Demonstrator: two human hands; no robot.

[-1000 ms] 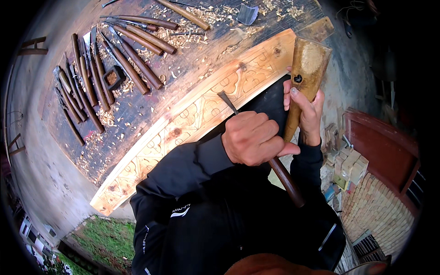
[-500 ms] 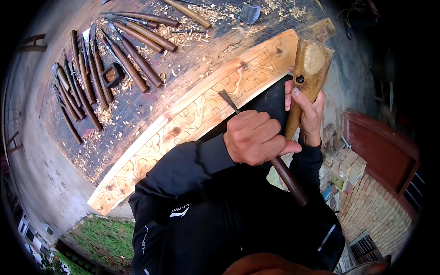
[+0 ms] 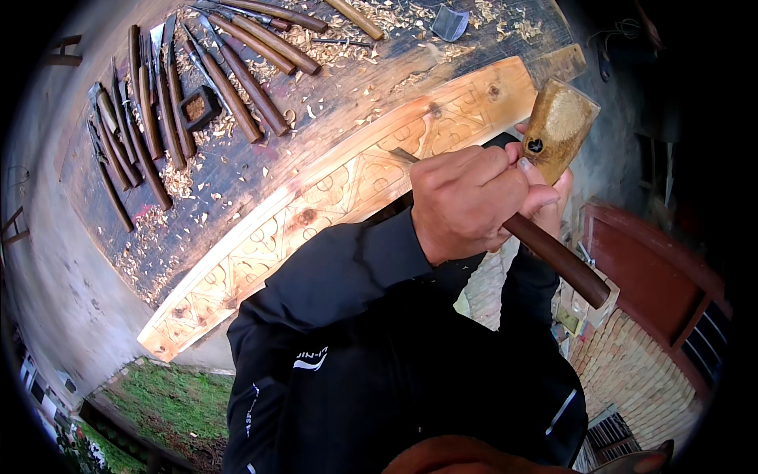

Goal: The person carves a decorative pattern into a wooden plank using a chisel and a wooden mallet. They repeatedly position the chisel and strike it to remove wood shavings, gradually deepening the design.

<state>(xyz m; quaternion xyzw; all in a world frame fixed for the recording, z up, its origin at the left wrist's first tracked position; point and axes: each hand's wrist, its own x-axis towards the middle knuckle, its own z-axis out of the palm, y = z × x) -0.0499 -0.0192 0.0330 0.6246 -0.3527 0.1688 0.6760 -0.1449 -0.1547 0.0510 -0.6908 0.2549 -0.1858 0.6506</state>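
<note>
My left hand (image 3: 466, 201) is closed around a chisel, whose dark wooden handle (image 3: 562, 263) sticks out to the lower right. Its narrow metal blade (image 3: 404, 156) points left over a long pale wooden board (image 3: 304, 215) with carved and pencilled curves and triangles. I cannot tell whether the tip touches the wood. Behind it, my right hand (image 3: 562, 189) grips a wooden mallet with a worn, blocky head (image 3: 562, 125). The left hand hides much of the right hand and the mallet's handle. Both hands are close together, seemingly touching.
The dark worktable (image 3: 237, 186) carries scattered shavings. Several wood-handled chisels (image 3: 146, 110) lie fanned out at the far left, beside a small dark square block (image 3: 198, 108). A curved grey piece (image 3: 450, 24) lies at the back. Brickwork (image 3: 639, 355) is at the lower right.
My left hand has moved right and up against the right hand. The chisel's handle has swung to the right and lies flatter. The mallet has shifted slightly right and down.
</note>
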